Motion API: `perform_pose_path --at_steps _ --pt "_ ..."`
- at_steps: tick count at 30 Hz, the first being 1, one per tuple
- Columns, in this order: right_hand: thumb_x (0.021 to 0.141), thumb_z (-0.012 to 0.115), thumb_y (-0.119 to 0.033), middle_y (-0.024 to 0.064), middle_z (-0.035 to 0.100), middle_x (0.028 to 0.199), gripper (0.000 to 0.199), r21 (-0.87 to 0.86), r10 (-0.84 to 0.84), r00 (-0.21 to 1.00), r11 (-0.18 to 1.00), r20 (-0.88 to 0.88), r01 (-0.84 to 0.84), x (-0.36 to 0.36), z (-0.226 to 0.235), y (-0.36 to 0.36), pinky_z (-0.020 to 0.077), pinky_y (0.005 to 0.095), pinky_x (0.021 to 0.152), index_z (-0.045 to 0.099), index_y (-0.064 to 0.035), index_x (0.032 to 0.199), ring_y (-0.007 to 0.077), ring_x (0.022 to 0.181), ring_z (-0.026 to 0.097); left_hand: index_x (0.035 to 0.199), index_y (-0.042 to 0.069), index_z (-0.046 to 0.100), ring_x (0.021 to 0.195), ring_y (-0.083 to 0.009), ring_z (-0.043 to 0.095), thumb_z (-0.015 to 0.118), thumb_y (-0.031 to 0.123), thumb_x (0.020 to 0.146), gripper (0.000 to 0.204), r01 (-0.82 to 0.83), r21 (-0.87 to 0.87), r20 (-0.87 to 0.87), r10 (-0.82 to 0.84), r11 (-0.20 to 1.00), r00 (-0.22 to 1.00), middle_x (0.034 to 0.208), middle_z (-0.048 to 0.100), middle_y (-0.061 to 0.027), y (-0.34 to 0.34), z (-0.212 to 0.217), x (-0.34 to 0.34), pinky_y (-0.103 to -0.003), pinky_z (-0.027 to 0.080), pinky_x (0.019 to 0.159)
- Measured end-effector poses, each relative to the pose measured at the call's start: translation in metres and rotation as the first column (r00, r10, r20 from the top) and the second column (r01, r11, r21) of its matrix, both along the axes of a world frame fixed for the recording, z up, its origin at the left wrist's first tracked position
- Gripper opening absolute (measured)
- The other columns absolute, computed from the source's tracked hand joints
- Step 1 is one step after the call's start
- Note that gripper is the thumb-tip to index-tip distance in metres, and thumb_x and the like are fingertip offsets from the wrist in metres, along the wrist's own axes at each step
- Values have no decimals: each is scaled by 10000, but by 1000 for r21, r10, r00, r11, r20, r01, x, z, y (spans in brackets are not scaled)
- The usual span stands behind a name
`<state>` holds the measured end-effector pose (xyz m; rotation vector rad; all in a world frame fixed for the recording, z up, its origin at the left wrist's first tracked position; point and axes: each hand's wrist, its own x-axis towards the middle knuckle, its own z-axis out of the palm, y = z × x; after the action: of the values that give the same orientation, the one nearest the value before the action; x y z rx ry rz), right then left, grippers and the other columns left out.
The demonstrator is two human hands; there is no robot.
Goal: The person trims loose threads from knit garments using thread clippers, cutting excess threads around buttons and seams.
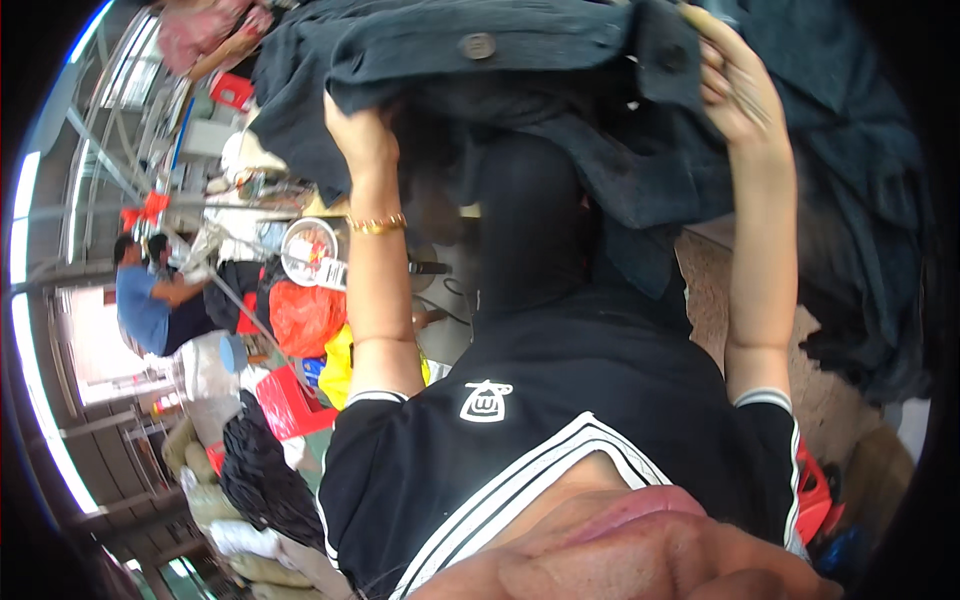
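Dark garment (pixel 560 48) is up at the top of our view, off our chest, spanning both hands. Its buttoned band runs roughly left-right, so the long axis lies across us, from one hand to the other. Button (pixel 479 46) sits on the band, nearer our left hand (pixel 364 140); the small flap at the band's other end is right at our right hand (pixel 742 95). Right fingers are curled together, clamped on the flap's edge. Left fingers go under the cloth, so can't tell how tightly they close; the band lies just above them. Loose cloth drops well past the right forearm. Farther out on the left: white bucket (pixel 309 252), red bag (pixel 305 312) near it, then a co-worker in blue (pixel 150 300), well apart from us.
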<state>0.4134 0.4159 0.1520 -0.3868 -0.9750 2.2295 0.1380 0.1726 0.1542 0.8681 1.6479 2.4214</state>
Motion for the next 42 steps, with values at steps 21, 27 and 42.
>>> perform_pose_path --at_steps 21,27,42 --pt "834 601 -229 158 667 1067 337 -32 -36 862 999 -506 23 72 17 42 414 432 973 633 7 1072 291 1026 607 1388 0 391 1013 -136 537 721 220 812 700 200 -722 -69 -356 663 932 1153 589 -71 -12 75 -76 -276 428 872" --pt "853 530 -232 143 544 1326 444 -25 134 713 978 -689 -208 126 8 86 261 485 1112 574 9 1223 317 1265 461 1407 10 359 1278 -334 441 794 311 713 873 -502 -539 -743 -101 677 661 1372 443 -212 -26 21 -17 -421 386 1057" --pt "847 599 -127 151 651 914 144 69 104 927 994 -361 -85 111 -17 31 415 441 1005 497 -44 907 288 990 620 1069 58 633 720 -110 611 680 30 741 333 90 -236 45 -82 968 996 858 650 -53 7 34 -99 -265 505 597"
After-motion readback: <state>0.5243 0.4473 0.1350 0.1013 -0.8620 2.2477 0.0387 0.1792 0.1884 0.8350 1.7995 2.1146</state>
